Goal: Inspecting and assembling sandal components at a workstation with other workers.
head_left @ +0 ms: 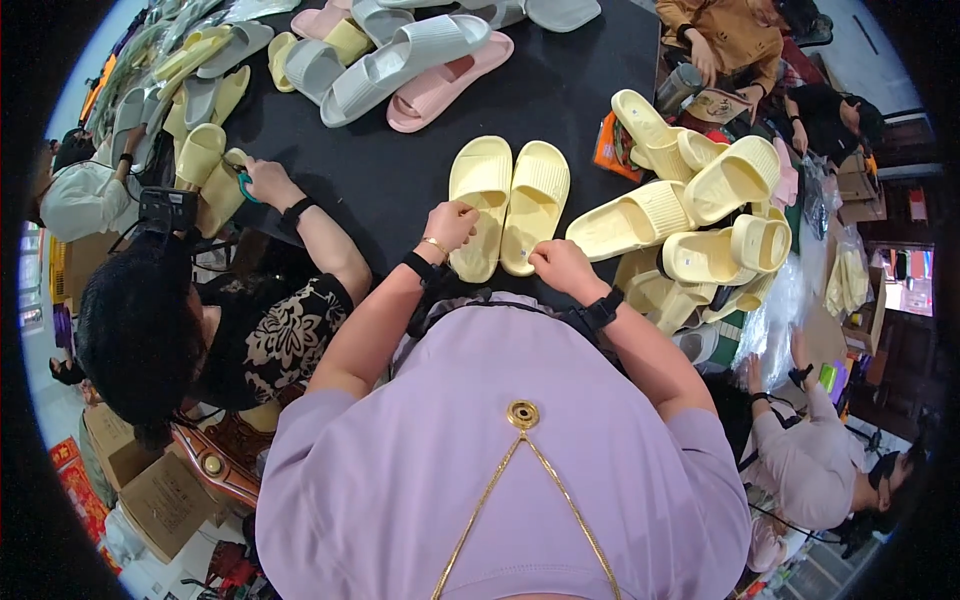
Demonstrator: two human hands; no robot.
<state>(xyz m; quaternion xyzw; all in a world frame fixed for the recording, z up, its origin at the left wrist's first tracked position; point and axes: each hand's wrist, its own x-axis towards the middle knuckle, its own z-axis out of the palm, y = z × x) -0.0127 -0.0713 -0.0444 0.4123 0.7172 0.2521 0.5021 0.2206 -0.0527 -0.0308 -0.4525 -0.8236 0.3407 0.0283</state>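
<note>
Two pale yellow slide slippers lie side by side, soles down, on the black table (560,90) in front of me. My left hand (452,224) pinches the heel end of the left slipper (478,200). At the heel end of the right slipper (534,203) my right hand (556,262) rests with its fingers closed on the edge. Both wrists wear black bands.
A heap of yellow slippers (700,220) lies to my right. Grey (400,60), pink (445,82) and yellow slippers cover the far side of the table. A person on my left holds a slipper (215,185); another sits at lower right (810,460), others across the table.
</note>
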